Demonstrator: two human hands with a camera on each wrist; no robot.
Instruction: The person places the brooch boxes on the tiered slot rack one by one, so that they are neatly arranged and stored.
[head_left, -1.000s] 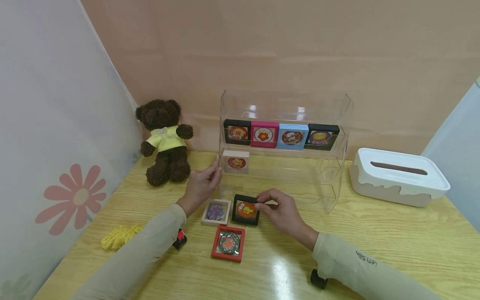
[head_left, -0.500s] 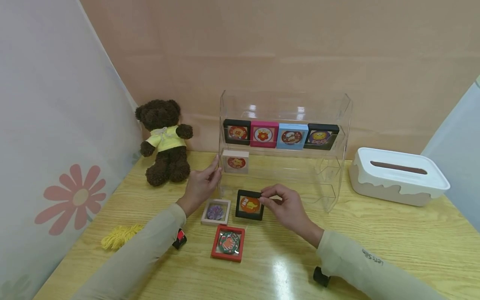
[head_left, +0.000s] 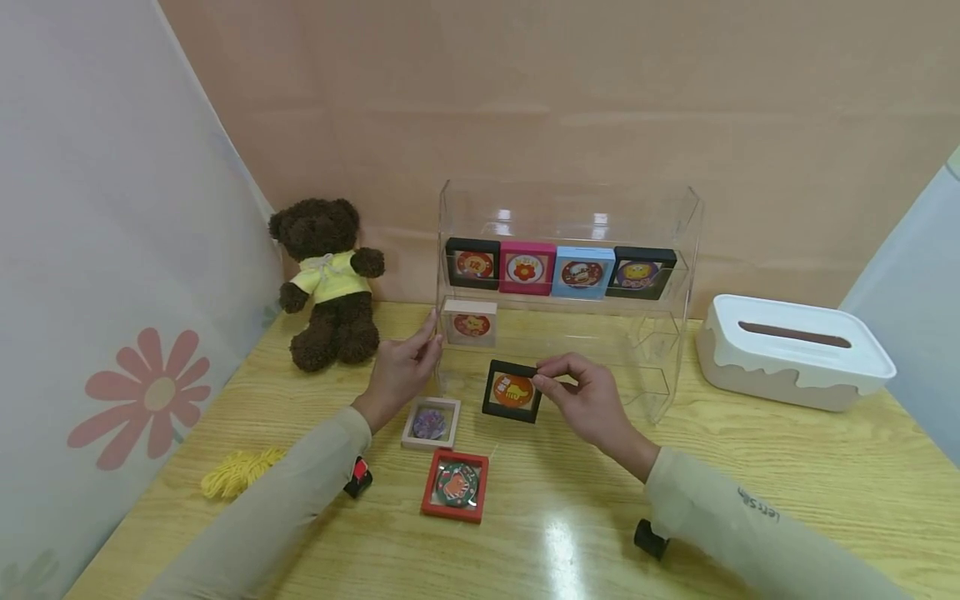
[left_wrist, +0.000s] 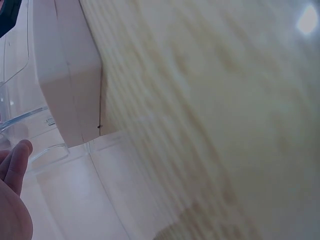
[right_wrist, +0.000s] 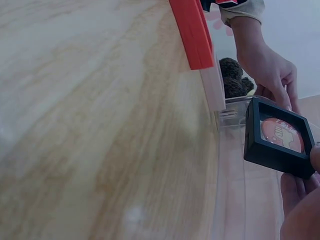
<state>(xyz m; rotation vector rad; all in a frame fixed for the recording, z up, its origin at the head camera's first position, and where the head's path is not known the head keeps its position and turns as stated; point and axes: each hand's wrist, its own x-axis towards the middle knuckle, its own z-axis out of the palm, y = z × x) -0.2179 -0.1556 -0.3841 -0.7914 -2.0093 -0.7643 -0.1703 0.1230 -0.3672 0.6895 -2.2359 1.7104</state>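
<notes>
My right hand (head_left: 588, 400) pinches the upper right corner of a black square frame (head_left: 512, 392), which holds a round orange badge. The frame is up off the table, tilted back, in front of the clear acrylic rack (head_left: 562, 340). My left hand (head_left: 397, 371) has its forefinger extended and its fingertips at the rack's left side panel. On the rack's middle tier, a pale frame (head_left: 470, 323) with a red badge sits at the left end. Below, a pale pink frame (head_left: 408, 433) with a purple badge and a red frame (head_left: 482, 492) with a green badge lie flat.
Several framed badges, including a magenta frame (head_left: 527, 287), stand in a row on the upper tier. A brown teddy bear (head_left: 333, 283) leans left of the rack. A white tissue box (head_left: 795, 354) stands to the right. Yellow yarn (head_left: 240, 473) lies near my left sleeve.
My right hand has lifted the black frame off the table beside the pale pink frame and carried it up and rightward toward the rack. My left hand has stayed at the rack's side.
</notes>
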